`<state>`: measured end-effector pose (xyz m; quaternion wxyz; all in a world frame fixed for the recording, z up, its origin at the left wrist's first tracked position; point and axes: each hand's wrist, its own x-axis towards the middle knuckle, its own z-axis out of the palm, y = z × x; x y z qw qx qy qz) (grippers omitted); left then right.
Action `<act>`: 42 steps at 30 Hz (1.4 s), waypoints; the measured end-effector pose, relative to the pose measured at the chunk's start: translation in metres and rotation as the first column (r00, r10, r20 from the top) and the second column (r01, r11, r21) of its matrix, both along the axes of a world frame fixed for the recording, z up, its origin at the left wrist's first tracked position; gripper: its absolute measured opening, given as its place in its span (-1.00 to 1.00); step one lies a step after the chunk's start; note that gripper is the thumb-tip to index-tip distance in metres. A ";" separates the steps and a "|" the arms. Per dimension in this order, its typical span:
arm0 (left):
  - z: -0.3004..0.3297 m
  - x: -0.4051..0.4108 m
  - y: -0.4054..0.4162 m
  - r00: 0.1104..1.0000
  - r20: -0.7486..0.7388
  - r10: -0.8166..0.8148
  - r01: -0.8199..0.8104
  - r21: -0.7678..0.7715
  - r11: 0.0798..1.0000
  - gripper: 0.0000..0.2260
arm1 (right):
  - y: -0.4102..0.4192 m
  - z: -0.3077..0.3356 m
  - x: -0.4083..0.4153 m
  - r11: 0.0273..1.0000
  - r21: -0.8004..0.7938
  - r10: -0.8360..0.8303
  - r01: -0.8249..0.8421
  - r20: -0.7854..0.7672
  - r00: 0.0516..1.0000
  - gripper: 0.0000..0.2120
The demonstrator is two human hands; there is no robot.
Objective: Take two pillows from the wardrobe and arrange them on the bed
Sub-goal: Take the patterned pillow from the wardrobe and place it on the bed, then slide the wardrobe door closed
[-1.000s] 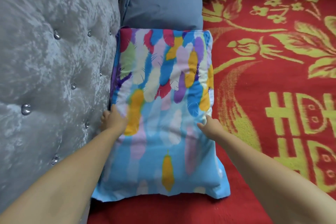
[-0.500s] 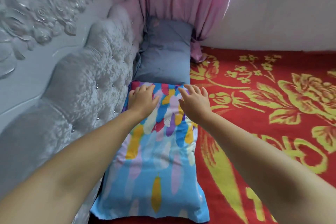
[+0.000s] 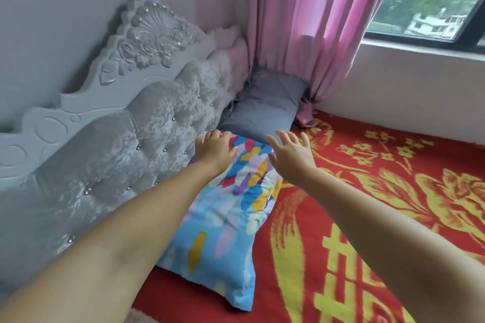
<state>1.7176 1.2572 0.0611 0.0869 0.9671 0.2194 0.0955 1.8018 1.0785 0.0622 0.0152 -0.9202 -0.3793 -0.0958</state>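
Hands slid to feather pillow (image 3: 225, 212) far end: left hand (image 3: 214, 151) flat, right hand (image 3: 290, 157) lifted, grip spread

- Our left hand (image 3: 215, 151) reaches forward at the end of a bare, outstretched arm, palm down, fingers curled slightly and kept close together, gripping nothing.
- Our right hand (image 3: 291, 158) extends alongside it, palm down, fingers spread wide and straight, thumb angled inward toward the left hand.
- Both our forearms run from the lower corners toward the centre, wrists near each other but apart.
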 end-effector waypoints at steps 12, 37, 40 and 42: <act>0.047 -0.125 -0.079 0.982 0.111 0.150 -0.157 0.055 0.986 -0.61 | -0.063 0.043 -0.086 0.990 0.030 0.139 -0.140 0.032 0.990 -0.54; -0.010 -0.478 -0.345 0.522 0.009 0.853 -0.853 -0.024 0.522 -0.64 | -0.150 0.007 -0.356 0.501 -0.038 0.863 -0.865 -0.056 0.502 -0.56; -0.004 -0.552 -0.389 0.368 -0.005 0.930 -0.929 0.028 0.368 -0.63 | -0.169 0.011 -0.431 0.357 -0.012 0.931 -0.934 -0.076 0.357 -0.58; 0.002 -0.607 -0.419 0.236 -0.008 0.972 -0.971 0.039 0.236 -0.63 | -0.187 0.014 -0.486 0.249 -0.022 0.963 -0.968 -0.102 0.250 -0.57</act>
